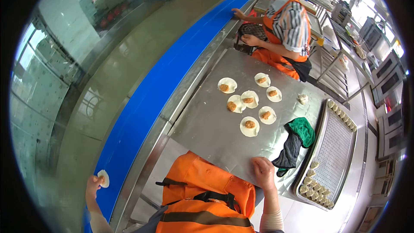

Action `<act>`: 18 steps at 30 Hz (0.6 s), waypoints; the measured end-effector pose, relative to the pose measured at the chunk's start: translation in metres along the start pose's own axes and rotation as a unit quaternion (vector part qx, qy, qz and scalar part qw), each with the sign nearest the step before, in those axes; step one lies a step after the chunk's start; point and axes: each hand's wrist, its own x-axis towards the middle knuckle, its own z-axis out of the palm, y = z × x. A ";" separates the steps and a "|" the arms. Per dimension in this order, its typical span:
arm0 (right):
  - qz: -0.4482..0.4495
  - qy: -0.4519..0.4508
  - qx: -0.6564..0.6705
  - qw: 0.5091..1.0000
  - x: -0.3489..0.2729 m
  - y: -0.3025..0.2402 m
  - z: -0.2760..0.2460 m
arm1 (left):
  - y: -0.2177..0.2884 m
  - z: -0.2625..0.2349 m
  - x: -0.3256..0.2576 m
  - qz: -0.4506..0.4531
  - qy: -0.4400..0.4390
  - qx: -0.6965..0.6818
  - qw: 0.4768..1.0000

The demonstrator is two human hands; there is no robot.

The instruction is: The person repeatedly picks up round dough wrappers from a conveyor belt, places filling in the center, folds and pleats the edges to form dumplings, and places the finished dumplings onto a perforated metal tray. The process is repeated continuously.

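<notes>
Out over the blue conveyor belt, at its near end, my left hand pinches a round dumpling wrapper with a bit of orange-brown filling on it. My right hand is curled closed at the front edge of the steel table, and nothing shows in it. Several filled, unfolded wrappers lie flat on the table ahead of it; two of them overlap. A green and dark grey cloth is bunched just beyond my right hand.
On the right, a perforated metal tray holds folded dumplings along its near end and far edge. A small pale dough piece sits near the table's right side. Beyond the table, a co-worker in an orange apron reaches toward the belt.
</notes>
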 end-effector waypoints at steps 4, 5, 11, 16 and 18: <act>-0.013 -0.007 0.010 1.000 0.001 -0.004 0.000 | 0.002 0.000 -0.010 -0.034 -0.034 -0.004 0.999; -0.024 -0.010 0.006 1.000 0.003 -0.004 0.001 | -0.002 0.000 -0.010 -0.043 -0.047 -0.004 0.998; -0.023 -0.013 0.002 1.000 0.003 -0.007 -0.001 | 0.006 0.006 -0.027 -0.034 0.009 -0.056 0.998; -0.022 -0.011 0.010 1.000 0.002 -0.017 0.001 | 0.049 0.035 -0.021 0.045 -0.098 -0.290 0.951; -0.010 -0.013 0.025 1.000 0.002 -0.028 0.001 | 0.128 0.079 -0.057 0.072 -0.229 -0.346 0.907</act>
